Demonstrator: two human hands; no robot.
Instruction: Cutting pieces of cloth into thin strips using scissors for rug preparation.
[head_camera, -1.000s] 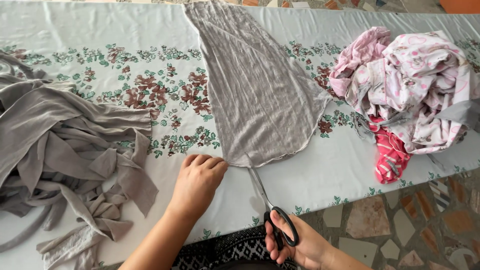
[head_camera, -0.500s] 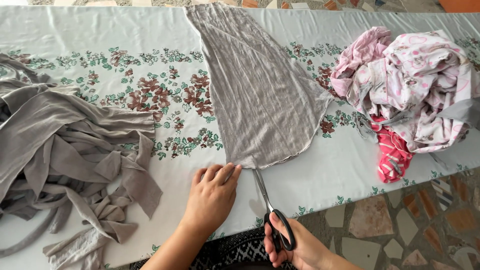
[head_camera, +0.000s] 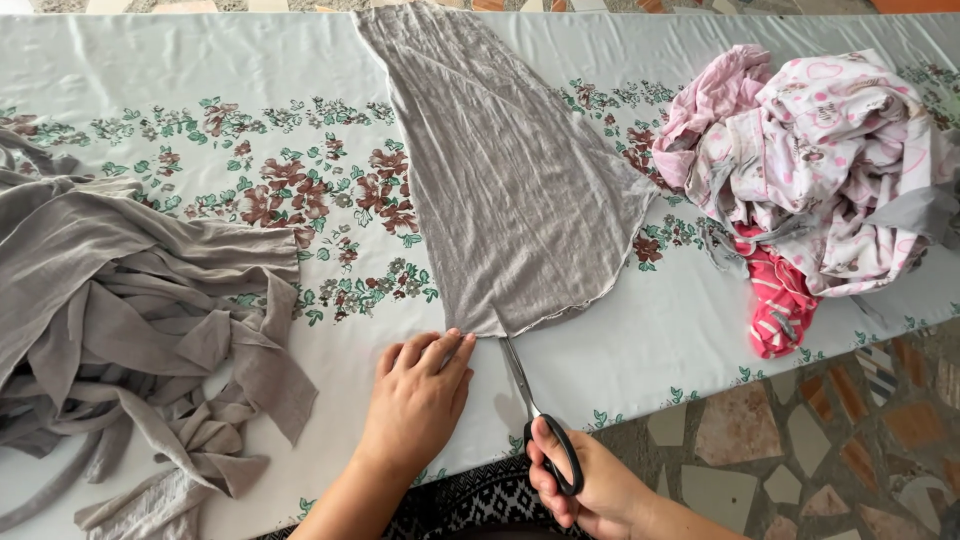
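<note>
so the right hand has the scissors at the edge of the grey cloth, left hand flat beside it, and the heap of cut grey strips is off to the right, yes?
Not quite. The head view shows the heap of cut grey strips lying to the left; the pile on the right is pink and white clothing. The rest holds: the right hand has the scissors at the grey cloth's edge, the left hand flat beside it.

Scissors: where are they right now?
In the head view the scissors lie low and centre, held by the right hand, blade tips at the grey cloth's bottom hem, just right of the left hand.
</note>
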